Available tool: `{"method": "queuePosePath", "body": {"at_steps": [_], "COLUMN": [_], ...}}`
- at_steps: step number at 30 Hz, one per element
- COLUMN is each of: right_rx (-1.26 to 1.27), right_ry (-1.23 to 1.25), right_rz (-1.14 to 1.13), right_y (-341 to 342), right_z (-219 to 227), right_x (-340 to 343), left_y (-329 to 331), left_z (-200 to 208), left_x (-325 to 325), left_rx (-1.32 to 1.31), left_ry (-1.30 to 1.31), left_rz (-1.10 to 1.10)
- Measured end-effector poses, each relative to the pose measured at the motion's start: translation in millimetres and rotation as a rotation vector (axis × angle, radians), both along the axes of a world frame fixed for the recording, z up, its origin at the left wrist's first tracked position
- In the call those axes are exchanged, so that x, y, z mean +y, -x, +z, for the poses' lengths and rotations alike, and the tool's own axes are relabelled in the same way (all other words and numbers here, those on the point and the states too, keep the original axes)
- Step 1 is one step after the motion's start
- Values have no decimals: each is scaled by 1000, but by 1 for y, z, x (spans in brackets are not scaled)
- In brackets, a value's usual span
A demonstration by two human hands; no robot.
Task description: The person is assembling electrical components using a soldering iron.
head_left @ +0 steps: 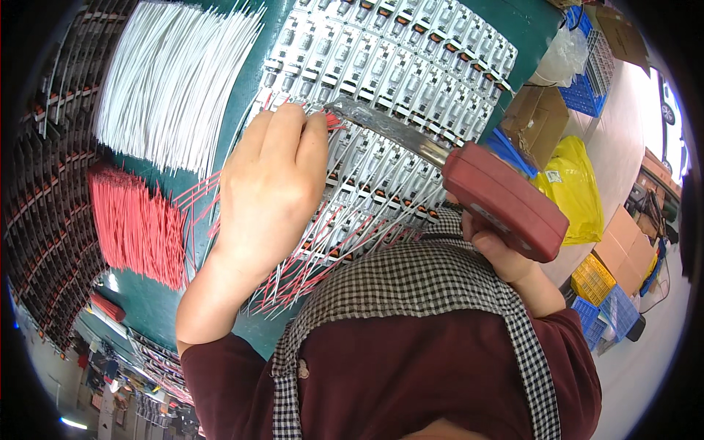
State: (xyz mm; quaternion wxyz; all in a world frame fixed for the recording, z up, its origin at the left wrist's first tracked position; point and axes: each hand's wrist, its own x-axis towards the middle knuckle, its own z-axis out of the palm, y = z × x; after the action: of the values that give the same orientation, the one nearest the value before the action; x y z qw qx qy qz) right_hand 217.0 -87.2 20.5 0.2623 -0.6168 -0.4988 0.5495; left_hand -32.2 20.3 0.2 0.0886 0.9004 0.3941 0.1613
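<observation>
My left hand (275, 180) lies over the left part of a panel of white circuit boards (407, 81), fingers closed on short red wires (334, 121) whose ends stick out beside the fingertips. In my right hand (504, 255) is a soldering gun (506, 199) with a dark red body, gripped below its housing. Its metal tip points left and reaches the boards close to my left fingertips. Whether the tip touches a wire or a joint is too small to tell. Red and white wires (308, 275) trail from the panel's lower rows toward my apron.
A pile of white wires (176, 81) and a pile of red wires (136, 227) lie on the green tabletop (150, 290). Racked dark boards (48, 191) curve along the left. At right are a cardboard box (539, 121), a yellow bag (576, 194) and blue baskets (587, 88).
</observation>
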Motion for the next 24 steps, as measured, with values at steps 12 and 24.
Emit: {"method": "queuePosePath", "body": {"at_steps": [12, 24], "right_rx": [446, 468], "right_ry": [43, 147], "right_rz": [-229, -246], "right_y": [-7, -14], "right_z": [0, -3], "right_x": [-17, -19], "left_y": [-3, -9], "left_z": [4, 5], "left_x": [0, -9], "left_rx": [50, -2], "left_ry": [4, 6], "left_rz": [7, -1]}}
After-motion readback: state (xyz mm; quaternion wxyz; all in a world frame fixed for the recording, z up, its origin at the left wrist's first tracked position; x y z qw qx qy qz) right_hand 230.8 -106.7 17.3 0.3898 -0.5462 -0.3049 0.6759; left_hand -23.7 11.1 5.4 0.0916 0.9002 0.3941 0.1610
